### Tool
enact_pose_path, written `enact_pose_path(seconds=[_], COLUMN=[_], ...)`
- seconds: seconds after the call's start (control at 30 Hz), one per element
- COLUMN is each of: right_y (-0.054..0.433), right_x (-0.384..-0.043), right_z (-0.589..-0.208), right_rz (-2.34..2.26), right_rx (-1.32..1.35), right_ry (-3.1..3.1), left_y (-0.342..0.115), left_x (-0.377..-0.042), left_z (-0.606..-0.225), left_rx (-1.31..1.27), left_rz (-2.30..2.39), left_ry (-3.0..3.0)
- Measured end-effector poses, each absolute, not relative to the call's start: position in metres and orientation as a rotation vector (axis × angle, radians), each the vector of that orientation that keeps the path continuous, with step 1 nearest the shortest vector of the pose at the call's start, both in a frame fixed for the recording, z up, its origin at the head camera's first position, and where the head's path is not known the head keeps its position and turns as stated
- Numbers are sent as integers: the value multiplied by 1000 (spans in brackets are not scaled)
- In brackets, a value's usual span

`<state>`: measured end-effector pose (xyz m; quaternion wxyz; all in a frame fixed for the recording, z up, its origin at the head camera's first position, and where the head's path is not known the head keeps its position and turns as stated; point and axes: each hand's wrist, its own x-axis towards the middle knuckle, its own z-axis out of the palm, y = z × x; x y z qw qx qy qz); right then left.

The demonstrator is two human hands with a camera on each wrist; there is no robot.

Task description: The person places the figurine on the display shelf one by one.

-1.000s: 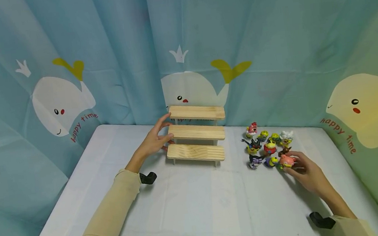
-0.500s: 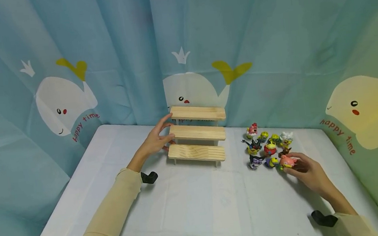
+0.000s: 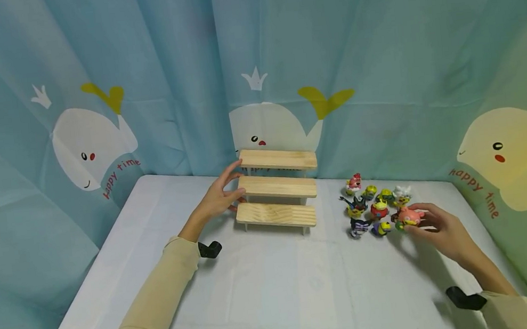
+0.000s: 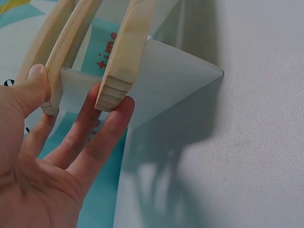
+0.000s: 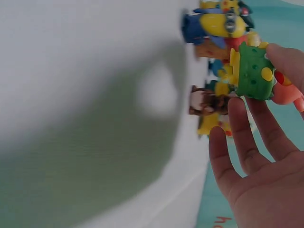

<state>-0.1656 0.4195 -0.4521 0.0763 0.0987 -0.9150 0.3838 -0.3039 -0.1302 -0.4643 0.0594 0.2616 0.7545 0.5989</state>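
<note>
A three-tier wooden display stand [image 3: 277, 186] stands at the back of the table. My left hand [image 3: 217, 197] grips its left end, the thumb at the middle plank [image 4: 76, 40] and two fingertips on the end of the bottom plank [image 4: 126, 57]. At the right, my right hand [image 3: 446, 233] pinches a pink toy figure [image 3: 410, 215] between thumb and fingers. From below, its green base [image 5: 256, 73] with yellow spots shows in the right wrist view. Just left of this hand are several small figures, among them a red-and-yellow one [image 3: 378, 210] and a purple-and-yellow one [image 3: 381, 228].
More figures stand in the cluster: a white-topped one [image 3: 402, 195], a black-eared one [image 3: 357, 206] and a pink-red one [image 3: 354, 183]. A blue curtain [image 3: 178, 87] with whale prints hangs behind the white table [image 3: 281, 291].
My right hand has lifted the pink figure and shifted slightly right with it, out of the cluster's front corner. The left hand stays on the stand. The head view has shifted slightly.
</note>
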Motion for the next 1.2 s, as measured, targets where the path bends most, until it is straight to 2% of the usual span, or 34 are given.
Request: enact_pose_path(seconds=[0.7, 1.2], right_y=[406, 402], right_x=[-185, -183], right_z=[-421, -406], right_rz=[1233, 1214], right_rx=[334, 260], right_ry=[-2688, -2691], left_y=[-133, -132], left_x=[-303, -305], left_z=[-460, -460], left_rx=[780, 778], left_rz=[1792, 1775], left_ry=[2310, 2329])
